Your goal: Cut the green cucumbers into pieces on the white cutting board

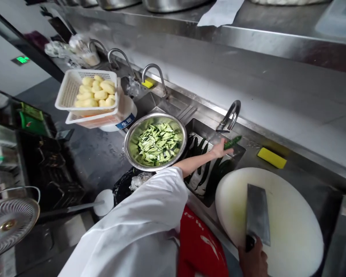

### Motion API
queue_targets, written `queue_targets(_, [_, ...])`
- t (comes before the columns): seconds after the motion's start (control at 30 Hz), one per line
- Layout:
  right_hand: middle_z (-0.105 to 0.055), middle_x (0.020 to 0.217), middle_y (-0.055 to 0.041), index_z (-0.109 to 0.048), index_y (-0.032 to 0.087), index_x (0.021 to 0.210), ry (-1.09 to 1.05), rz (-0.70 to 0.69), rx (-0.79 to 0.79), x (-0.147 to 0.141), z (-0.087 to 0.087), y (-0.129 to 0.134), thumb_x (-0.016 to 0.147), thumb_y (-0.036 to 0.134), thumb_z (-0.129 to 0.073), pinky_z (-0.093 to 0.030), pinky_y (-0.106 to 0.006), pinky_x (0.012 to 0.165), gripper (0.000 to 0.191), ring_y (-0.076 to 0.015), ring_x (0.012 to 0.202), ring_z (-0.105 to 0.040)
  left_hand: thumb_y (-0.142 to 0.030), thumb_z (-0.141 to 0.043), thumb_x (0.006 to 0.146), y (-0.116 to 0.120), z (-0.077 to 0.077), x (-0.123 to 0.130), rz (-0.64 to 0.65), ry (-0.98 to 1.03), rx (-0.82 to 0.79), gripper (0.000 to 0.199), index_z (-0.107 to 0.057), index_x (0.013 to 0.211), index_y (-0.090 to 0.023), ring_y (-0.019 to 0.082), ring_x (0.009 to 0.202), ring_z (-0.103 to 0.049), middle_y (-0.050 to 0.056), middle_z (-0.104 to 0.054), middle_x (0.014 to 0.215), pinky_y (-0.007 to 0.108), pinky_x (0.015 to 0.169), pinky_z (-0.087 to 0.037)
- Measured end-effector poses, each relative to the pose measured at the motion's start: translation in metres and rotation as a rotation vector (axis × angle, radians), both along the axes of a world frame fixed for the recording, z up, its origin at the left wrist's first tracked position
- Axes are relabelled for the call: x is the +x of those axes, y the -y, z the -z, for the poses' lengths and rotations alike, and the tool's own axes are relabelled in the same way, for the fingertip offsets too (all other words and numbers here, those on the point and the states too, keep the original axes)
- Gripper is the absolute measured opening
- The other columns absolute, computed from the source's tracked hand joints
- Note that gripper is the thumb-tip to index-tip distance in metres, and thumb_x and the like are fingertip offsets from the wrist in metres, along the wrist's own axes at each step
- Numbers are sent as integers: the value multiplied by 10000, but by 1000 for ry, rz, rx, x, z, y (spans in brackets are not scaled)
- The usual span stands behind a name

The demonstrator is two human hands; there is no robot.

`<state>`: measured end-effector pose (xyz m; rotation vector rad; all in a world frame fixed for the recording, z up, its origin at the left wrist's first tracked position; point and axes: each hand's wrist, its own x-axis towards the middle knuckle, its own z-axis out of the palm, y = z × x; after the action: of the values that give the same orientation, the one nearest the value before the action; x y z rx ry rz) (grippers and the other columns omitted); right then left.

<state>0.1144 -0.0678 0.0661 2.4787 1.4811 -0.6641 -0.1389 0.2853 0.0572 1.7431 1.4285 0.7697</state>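
My left hand (219,149) reaches over the sink (238,154) and holds a green cucumber (233,142), close to the faucet. Below it, several dark cucumbers (205,169) lie in the sink basin. My right hand (253,259) is closed round the black handle of a cleaver (258,211), whose wide blade lies over the round white cutting board (291,215). Left of the sink, a steel bowl (127,144) holds a heap of sliced cucumber (158,144).
A white basket (64,92) of peeled potatoes (96,92) stands at the left on stacked containers. A curved faucet (233,113) rises behind the sink, with a yellow sponge (271,158) to its right. A steel shelf (262,36) runs above; a fan (10,227) is lower left.
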Motion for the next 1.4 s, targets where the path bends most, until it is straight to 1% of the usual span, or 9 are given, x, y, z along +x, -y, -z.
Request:
queue_targets(0.1, [-688, 1009, -178, -306, 208, 1488, -73, 67, -29, 28, -10, -12, 806, 463, -422, -504, -443, 667, 737, -357, 803, -688, -629, -512, 892, 68, 9, 18, 314, -398, 82, 649, -499, 1314, -136, 262, 871, -635, 115, -678, 873, 413, 904, -421])
queue_targets(0.23, [-694, 882, -92, -484, 187, 1355, -280, 160, 185, 67, -16, 4, 741, 433, -486, -496, -359, 664, 662, -270, 744, -670, -535, -437, 960, 156, 15, 53, 759, -658, 374, 430, -597, 1221, -234, 250, 958, -600, 102, -665, 900, 394, 963, -350])
queue_targets(0.37, [-583, 596, 31, -455, 134, 1351, -612, 219, 242, 103, -14, 33, 792, 430, -470, -446, -285, 526, 633, -170, 486, -550, -450, -486, 963, 191, 19, 102, 898, -707, 451, 346, -592, 1239, -269, 253, 1088, -536, 110, -606, 1163, 443, 1026, -298])
queue_targets(0.47, [-530, 523, 62, -472, 147, 1300, -657, 227, 200, 122, -11, 39, 867, 473, -443, -423, -271, 505, 542, -161, 435, -515, -362, -480, 972, 200, 23, 138, 824, -716, 442, 323, -577, 1265, -265, 285, 1193, -455, 116, -527, 1286, 507, 1063, -256])
queue_targets(0.6, [-671, 732, -28, -519, 189, 1182, -344, 21, 155, 126, -17, 28, 945, 351, -423, -428, -268, 656, 303, -189, 678, -646, -342, -430, 987, 227, 31, 165, 678, -648, 422, 325, -586, 1260, -261, 296, 1181, -423, 116, -513, 1266, 528, 1031, -285])
queue_targets(0.73, [-701, 851, -117, -513, 165, 1113, -41, -169, 37, 117, -40, 23, 1024, 331, -297, -400, -278, 705, 287, -217, 789, -671, -348, -417, 996, 253, 45, 178, 538, -571, 373, 291, -639, 1153, -243, 273, 1122, -428, 103, -536, 1188, 467, 974, -327])
queue_targets(0.97, [-698, 914, -108, -477, 157, 1143, -67, -373, -92, 112, -66, 56, 1034, 273, -257, -396, -251, 684, 271, -193, 804, -686, -258, -456, 968, 261, 56, 186, 510, -533, 357, 239, -636, 1126, -253, 265, 1066, -433, 92, -549, 1098, 452, 943, -317])
queue_targets(1.17, [-692, 859, -99, -489, 131, 1167, -127, -372, -138, 107, -53, 48, 1026, 236, -248, -368, -251, 649, 299, -195, 783, -678, -262, -470, 970, 264, 60, 182, 466, -494, 330, 243, -632, 1151, -261, 251, 1079, -443, 84, -564, 1113, 439, 964, -301])
queue_targets(1.4, [-680, 788, -70, -523, 160, 1108, -70, -197, 18, 141, -53, 61, 1028, 343, -259, -330, -264, 615, 331, -190, 726, -650, -394, -513, 954, 261, 39, 200, 426, -481, 305, 280, -635, 1149, -234, 288, 1125, -430, 108, -547, 1179, 466, 965, -342])
